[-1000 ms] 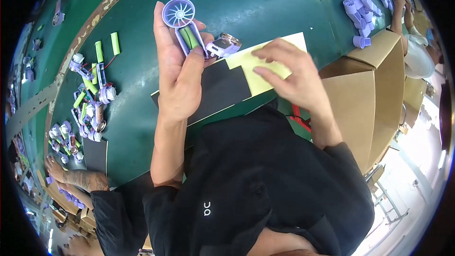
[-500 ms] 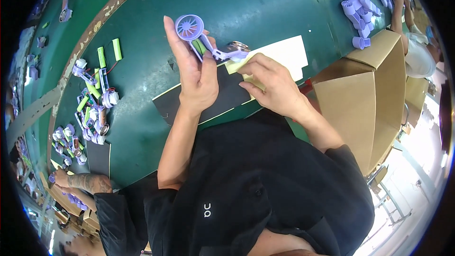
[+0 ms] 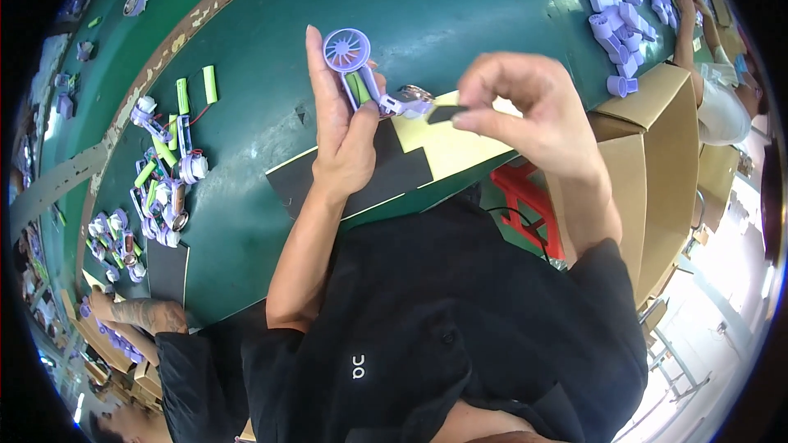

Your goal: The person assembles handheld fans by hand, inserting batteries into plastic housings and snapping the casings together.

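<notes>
1. a dark green tabletop, smooth with scuffs and small marks, spreads across the upper half, its far edge chipped and curving from 12 round to 9 o'clock.
2. around it: pale floor at 4 o'clock, a red frame at 3, a co-worker's forearm at 8, and another person between 2 and 3.
3. an open cardboard box stands at 3 o'clock, flap raised; its contents cannot be made out.
4. the purple fan housing, between 11 and 12 o'clock, has a round spoked vent and a slim trough holding a green cylinder. a hinged-out purple part with a shiny round disc sits toward its 4 o'clock.
5. the left hand grips that housing, thumb pressed on the trough's lower end, fingers behind.
6. the right hand, at 2 o'clock, pinches a thin dark piece between thumb and finger.
7. beneath lies a flat black sheet on yellow backing.
8. wired assemblies with bright green cylinders heap at 9 o'clock; glossy purple tubular shells pile near 2.
</notes>
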The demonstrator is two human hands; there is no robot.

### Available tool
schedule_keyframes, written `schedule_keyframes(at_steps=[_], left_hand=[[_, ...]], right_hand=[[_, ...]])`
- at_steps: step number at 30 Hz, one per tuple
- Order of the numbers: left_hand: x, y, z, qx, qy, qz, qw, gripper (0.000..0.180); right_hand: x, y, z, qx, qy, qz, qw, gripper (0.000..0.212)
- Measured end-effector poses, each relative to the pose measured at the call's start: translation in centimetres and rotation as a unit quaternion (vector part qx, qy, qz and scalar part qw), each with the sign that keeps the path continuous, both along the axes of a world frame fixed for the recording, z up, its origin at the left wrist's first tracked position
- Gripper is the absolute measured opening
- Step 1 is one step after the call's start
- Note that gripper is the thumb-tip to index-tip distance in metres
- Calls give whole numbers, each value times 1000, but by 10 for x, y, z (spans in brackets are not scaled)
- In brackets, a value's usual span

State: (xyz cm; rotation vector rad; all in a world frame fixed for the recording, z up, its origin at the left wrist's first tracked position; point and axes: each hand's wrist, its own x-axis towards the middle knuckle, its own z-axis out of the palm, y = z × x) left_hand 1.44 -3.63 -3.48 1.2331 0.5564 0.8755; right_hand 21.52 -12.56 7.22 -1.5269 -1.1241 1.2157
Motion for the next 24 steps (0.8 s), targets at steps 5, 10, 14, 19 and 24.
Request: schedule_keyframes(at_steps=[5, 10, 14, 19, 24], left_hand=[[-1, 0, 16, -64, -17, -21, 998, 100], [-1, 0, 18, 10, 25, -5, 1000, 97], [1, -2, 20, 68, 31, -2, 997, 97], [0, -1, 19, 65, 31, -23, 997, 98], [-3, 4, 18, 75, 36, -28, 996, 99]], right_hand=[[-11, 48, 16, -51, 15, 83, 995, 13], [-17, 68, 13, -89, -41, 97, 991, 15], [-22, 73, 14, -109, -103, 110, 982, 17], [-29, 80, 21, -117, -162, 131, 971, 16], [-30, 84, 17, -102, -163, 146, 971, 14]])
